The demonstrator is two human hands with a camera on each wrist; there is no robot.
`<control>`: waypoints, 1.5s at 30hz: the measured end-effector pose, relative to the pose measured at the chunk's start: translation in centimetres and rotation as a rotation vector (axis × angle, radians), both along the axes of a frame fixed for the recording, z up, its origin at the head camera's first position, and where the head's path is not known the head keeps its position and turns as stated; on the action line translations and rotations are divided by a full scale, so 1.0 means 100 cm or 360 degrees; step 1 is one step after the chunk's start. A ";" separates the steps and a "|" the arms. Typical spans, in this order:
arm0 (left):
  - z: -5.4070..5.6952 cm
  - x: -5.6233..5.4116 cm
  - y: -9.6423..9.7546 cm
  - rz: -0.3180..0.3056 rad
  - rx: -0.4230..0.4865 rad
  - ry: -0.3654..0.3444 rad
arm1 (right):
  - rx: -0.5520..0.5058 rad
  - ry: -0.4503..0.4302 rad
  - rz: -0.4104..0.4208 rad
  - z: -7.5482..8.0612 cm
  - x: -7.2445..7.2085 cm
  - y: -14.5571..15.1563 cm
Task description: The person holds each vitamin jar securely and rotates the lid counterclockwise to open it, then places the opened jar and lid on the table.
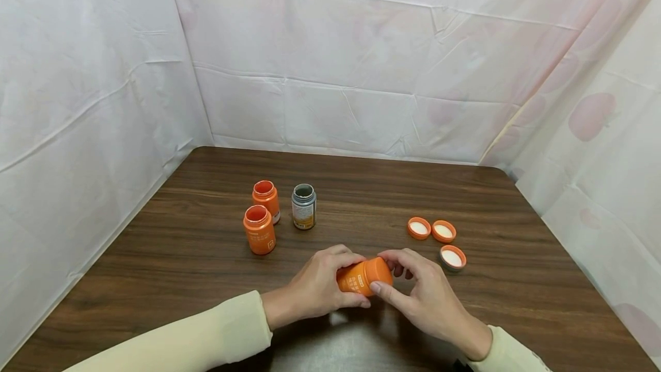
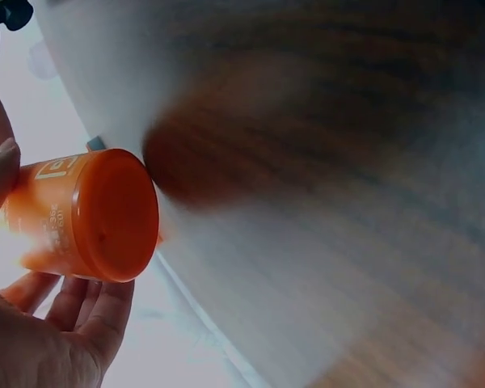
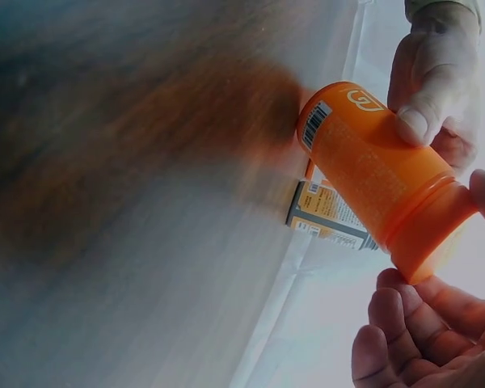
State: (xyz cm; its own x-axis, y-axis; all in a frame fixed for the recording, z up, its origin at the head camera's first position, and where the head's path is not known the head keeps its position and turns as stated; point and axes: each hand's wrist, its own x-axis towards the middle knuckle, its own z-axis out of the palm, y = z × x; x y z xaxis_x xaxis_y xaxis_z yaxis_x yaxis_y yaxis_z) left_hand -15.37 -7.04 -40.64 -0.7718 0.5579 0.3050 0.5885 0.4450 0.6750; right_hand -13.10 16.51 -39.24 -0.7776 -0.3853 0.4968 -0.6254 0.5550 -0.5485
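An orange bottle [image 1: 353,278] with white print lies tilted in my left hand [image 1: 321,281], its capped end facing right. The fingers of that hand grip the body from above, with the thumb on the near side. My right hand [image 1: 426,291] pinches the orange cap [image 1: 381,271] between thumb and fingertips. The cap sits on the bottle, as the right wrist view also shows. In the left wrist view the round base [image 2: 120,217] points out past the left fingers, close over the table.
Two uncapped orange bottles [image 1: 260,234] stand at the left, beside an uncapped grey bottle [image 1: 304,211]. Two orange caps [image 1: 419,236] and a grey-and-orange cap [image 1: 453,267] lie upturned at the right. Pale sheets [image 1: 330,108] hang around the dark wooden table [image 1: 206,188].
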 end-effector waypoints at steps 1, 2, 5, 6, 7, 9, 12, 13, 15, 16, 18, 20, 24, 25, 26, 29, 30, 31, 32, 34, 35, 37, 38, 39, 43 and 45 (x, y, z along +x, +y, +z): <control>0.000 -0.001 0.000 -0.0001 -0.0010 -0.0002 | 0.0000 0.0003 0.0003 0.000 0.000 0.000; 0.001 -0.001 0.000 -0.0001 -0.0021 -0.0002 | 0.0002 0.0007 0.0007 0.000 0.000 0.000; 0.001 -0.002 0.000 -0.0004 -0.0058 0.0003 | 0.0003 0.0016 0.0019 0.000 0.000 0.000; 0.001 -0.002 0.000 -0.0006 -0.0070 0.0010 | 0.0001 0.0023 0.0023 0.000 0.000 0.000; 0.001 -0.003 0.001 -0.0007 -0.0080 0.0015 | -0.0002 0.0030 0.0027 0.001 0.000 0.000; 0.001 -0.003 0.001 -0.0014 -0.0097 0.0022 | -0.0004 0.0043 0.0033 0.001 0.000 0.000; 0.002 -0.003 0.001 -0.0025 -0.0116 0.0037 | -0.0004 0.0049 0.0043 0.002 0.001 0.001; 0.002 -0.003 0.002 -0.0028 -0.0120 0.0041 | -0.0002 0.0044 0.0046 0.002 0.001 0.001; 0.002 -0.003 0.002 -0.0035 -0.0124 0.0050 | 0.0008 0.0035 0.0051 0.003 0.001 0.002; 0.002 -0.003 0.002 -0.0038 -0.0123 0.0049 | 0.0012 0.0032 0.0054 0.003 0.001 0.002; 0.002 -0.003 0.003 -0.0045 -0.0111 0.0035 | 0.0017 0.0030 0.0061 0.003 0.001 0.003; 0.003 -0.003 0.004 -0.0051 -0.0102 0.0011 | 0.0021 0.0033 0.0068 0.003 0.001 0.004; 0.003 -0.003 0.004 -0.0054 -0.0106 -0.0036 | 0.0024 0.0043 0.0080 0.002 0.001 0.005; 0.003 -0.003 0.004 -0.0052 -0.0112 -0.0042 | 0.0025 0.0045 0.0082 0.002 0.001 0.005; 0.003 -0.003 0.004 -0.0049 -0.0118 -0.0045 | 0.0026 0.0047 0.0083 0.002 0.000 0.006; 0.003 -0.003 0.005 -0.0039 -0.0132 -0.0046 | 0.0021 0.0056 0.0095 0.001 0.000 0.006; 0.003 -0.003 0.005 -0.0038 -0.0136 -0.0046 | 0.0018 0.0058 0.0099 0.001 0.000 0.006; 0.003 -0.003 0.005 -0.0036 -0.0140 -0.0044 | 0.0015 0.0061 0.0106 0.001 0.000 0.006; 0.003 -0.003 0.005 -0.0037 -0.0142 -0.0043 | 0.0012 0.0063 0.0111 0.001 0.000 0.006; 0.003 -0.003 0.006 -0.0039 -0.0143 -0.0045 | 0.0009 0.0066 0.0120 0.001 0.000 0.006; 0.004 -0.003 0.006 -0.0039 -0.0143 -0.0045 | 0.0009 0.0065 0.0124 0.001 0.000 0.006; 0.003 -0.003 0.006 -0.0038 -0.0143 -0.0039 | 0.0011 0.0063 0.0134 0.001 0.000 0.007; 0.003 -0.003 0.006 -0.0038 -0.0143 -0.0035 | 0.0016 0.0056 0.0136 0.001 0.000 0.007; 0.003 -0.003 0.006 -0.0039 -0.0142 -0.0031 | 0.0021 0.0048 0.0139 0.002 0.000 0.007; 0.003 -0.003 0.005 -0.0046 -0.0136 -0.0023 | 0.0035 0.0025 0.0189 0.003 -0.001 0.008; 0.003 -0.003 0.005 -0.0051 -0.0131 -0.0029 | 0.0040 0.0019 0.0216 0.004 -0.001 0.008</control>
